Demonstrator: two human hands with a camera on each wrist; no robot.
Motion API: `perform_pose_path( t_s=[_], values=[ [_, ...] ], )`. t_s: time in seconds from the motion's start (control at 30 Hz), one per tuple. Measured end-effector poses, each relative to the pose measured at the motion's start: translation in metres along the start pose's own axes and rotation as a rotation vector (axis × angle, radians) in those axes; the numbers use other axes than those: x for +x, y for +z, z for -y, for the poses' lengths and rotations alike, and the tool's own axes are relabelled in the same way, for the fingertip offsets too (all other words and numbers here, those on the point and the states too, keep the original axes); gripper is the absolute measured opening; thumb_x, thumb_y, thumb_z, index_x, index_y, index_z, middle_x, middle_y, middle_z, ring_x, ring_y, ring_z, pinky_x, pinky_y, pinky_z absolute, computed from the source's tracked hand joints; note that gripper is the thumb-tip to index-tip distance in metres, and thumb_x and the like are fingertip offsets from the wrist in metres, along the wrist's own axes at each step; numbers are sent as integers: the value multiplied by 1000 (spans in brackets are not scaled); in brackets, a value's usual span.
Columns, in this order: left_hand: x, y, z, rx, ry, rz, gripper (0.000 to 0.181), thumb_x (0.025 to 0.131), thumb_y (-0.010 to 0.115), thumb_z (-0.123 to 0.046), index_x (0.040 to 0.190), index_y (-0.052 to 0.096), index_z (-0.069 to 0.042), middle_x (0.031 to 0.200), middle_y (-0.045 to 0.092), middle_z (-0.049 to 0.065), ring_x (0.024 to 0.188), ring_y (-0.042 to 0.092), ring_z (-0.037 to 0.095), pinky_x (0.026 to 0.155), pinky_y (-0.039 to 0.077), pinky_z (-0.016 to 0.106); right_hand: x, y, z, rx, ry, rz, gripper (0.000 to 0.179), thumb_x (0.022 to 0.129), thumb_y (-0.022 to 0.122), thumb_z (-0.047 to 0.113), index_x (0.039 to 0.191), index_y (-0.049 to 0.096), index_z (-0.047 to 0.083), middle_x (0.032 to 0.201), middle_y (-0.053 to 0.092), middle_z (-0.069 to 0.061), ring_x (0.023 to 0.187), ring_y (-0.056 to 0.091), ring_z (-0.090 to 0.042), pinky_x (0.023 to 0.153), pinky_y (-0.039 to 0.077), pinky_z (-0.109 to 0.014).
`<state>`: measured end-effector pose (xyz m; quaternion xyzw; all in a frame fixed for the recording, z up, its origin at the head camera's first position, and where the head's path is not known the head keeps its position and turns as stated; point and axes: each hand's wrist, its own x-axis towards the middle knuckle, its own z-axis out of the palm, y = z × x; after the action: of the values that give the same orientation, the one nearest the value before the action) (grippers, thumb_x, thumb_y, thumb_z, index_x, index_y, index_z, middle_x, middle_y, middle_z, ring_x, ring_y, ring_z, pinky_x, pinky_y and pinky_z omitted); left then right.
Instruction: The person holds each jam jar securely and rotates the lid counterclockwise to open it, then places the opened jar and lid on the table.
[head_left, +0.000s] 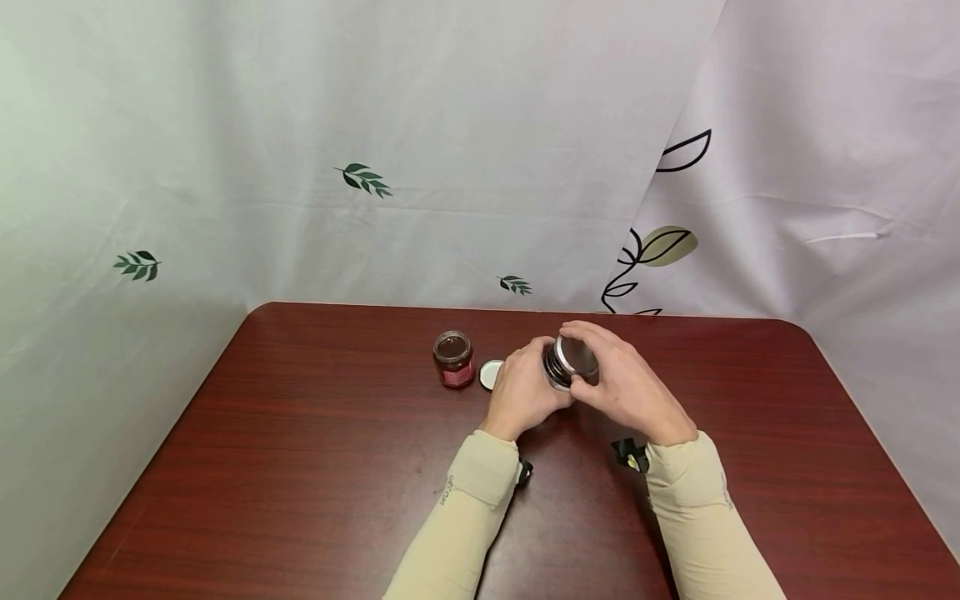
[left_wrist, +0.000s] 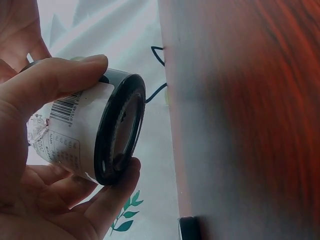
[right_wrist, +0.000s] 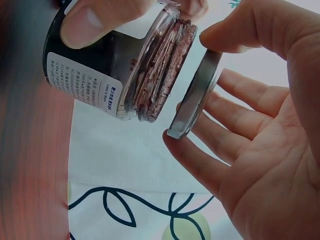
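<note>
My left hand (head_left: 521,392) grips a dark, clear-walled jar (right_wrist: 92,62) with white labels, its fingers and thumb wrapped around the body. In the left wrist view the jar lies tilted on its side in the air, its dark-edged base facing the table. The threaded mouth, streaked with reddish-brown, shows bare in the right wrist view. Between the thumb and fingers of my right hand (head_left: 630,379) is a silver screw lid (right_wrist: 196,95), pinched by its rim. A narrow gap separates this lid from the mouth.
A small open jar (head_left: 453,358) with dark red contents and a red label stands left of my hands. Beside it lies a white-lined lid (head_left: 490,375), partly hidden by my left hand. A patterned cloth (head_left: 450,125) hangs behind the reddish-brown table (head_left: 300,467).
</note>
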<state>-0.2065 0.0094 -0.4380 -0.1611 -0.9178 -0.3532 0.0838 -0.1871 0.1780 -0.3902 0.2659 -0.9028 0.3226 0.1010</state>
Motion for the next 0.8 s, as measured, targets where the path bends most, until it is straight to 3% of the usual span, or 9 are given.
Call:
perform_pose_path(
  t_s=[0.8],
  values=[
    [0,0,0,-11,-3,-22,68,66,89,-25,126,62,-9,110,71,4,98,68,20,85,53,35,0,-2,-3,22,-6,-44,60,77,72,3,134,56,3,136,57,-10,120,57,-25,98,46,-43]
  ],
)
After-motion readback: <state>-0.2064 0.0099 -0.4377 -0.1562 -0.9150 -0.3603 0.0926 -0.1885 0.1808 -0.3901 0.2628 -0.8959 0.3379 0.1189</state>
